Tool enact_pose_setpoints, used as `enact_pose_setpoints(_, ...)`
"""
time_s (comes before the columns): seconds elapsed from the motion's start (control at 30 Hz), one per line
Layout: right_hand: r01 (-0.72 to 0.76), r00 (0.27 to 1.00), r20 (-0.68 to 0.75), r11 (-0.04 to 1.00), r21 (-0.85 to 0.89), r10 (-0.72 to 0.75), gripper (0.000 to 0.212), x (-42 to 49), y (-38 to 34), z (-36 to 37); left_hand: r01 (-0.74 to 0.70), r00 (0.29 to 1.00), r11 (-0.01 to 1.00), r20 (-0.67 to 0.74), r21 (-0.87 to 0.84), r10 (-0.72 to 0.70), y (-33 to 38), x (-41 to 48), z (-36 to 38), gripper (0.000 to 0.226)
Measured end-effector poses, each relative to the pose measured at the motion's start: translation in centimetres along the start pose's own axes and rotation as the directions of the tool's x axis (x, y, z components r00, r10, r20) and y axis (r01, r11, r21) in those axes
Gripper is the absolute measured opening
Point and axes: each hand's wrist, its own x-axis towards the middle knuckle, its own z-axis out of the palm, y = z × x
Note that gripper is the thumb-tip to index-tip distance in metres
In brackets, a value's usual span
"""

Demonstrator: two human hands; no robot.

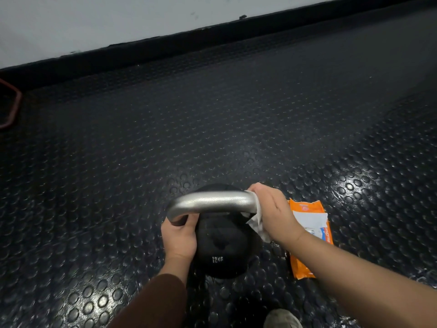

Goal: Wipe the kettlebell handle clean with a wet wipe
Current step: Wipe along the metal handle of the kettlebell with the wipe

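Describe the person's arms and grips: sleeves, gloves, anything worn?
A dark brown long sleeve covers the left arm to just above the wrist. The right arm shows no sleeve. Left grip and right grip are ungloved; no rings or watch visible.

Kettlebell (pixel 222 247) on floor (pixel 212 126); wipes pack (pixel 312 218) just right; wall (pixel 94 24) behind.

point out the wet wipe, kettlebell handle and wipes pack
wet wipe (pixel 259 227): head view, loose white tail
kettlebell handle (pixel 212 201): head view, middle of silver bar
wipes pack (pixel 302 266): head view, orange lower end
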Motion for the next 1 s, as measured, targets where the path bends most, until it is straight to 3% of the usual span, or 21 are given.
enact_pose_setpoints(0.13,-0.163,0.957,0.258,0.98,0.11,0.13,0.044,1.1,-0.6,-1.2,-0.005,1.0,1.0,0.0,-0.004,0.005,0.0,0.0,0.0,0.025)
enact_pose_setpoints(0.27,-0.12,0.99,0.095,0.978,0.172,0.105,0.033,-0.4,-0.5,-0.2,-0.004,1.0,1.0,-0.003,0.0,0.004,0.0,0.0,0.0,0.023)
enact_pose_setpoints(0.4,-0.056,0.998,-0.006,0.993,0.105,0.057,0.023,-1.1,0.0,0.2,0.005,1.0,1.0,-0.005,0.003,-0.005,0.0,0.0,0.0,0.021)
enact_pose_setpoints(0.47,-0.103,0.995,0.027,0.986,0.132,0.1,0.035,-0.4,-0.2,0.0,0.005,1.0,1.0,-0.001,0.0,-0.005,0.0,-0.1,0.0,0.016)
enact_pose_setpoints(0.57,-0.218,0.964,0.194,0.958,0.188,0.182,0.048,0.7,-1.7,-0.5,0.018,1.0,1.0,0.009,-0.014,-0.018,0.1,-0.1,0.0,0.014)
enact_pose_setpoints(0.73,-0.305,0.91,0.312,0.951,0.058,0.273,0.037,1.8,-2.9,-1.2,0.018,1.0,0.999,0.011,-0.03,-0.018,0.1,-0.2,0.0,0.01)
enact_pose_setpoints(0.83,-0.266,0.945,0.213,0.962,0.054,0.249,0.04,1.7,-2.3,-0.8,0.016,1.0,0.999,0.013,-0.028,-0.016,0.2,-0.3,0.0,0.016)
enact_pose_setpoints(1.0,-0.146,0.987,-0.031,0.963,0.228,0.157,0.046,-0.5,-0.8,1.0,0.006,1.0,0.999,0.006,-0.032,-0.006,0.3,-0.3,0.0,0.02)
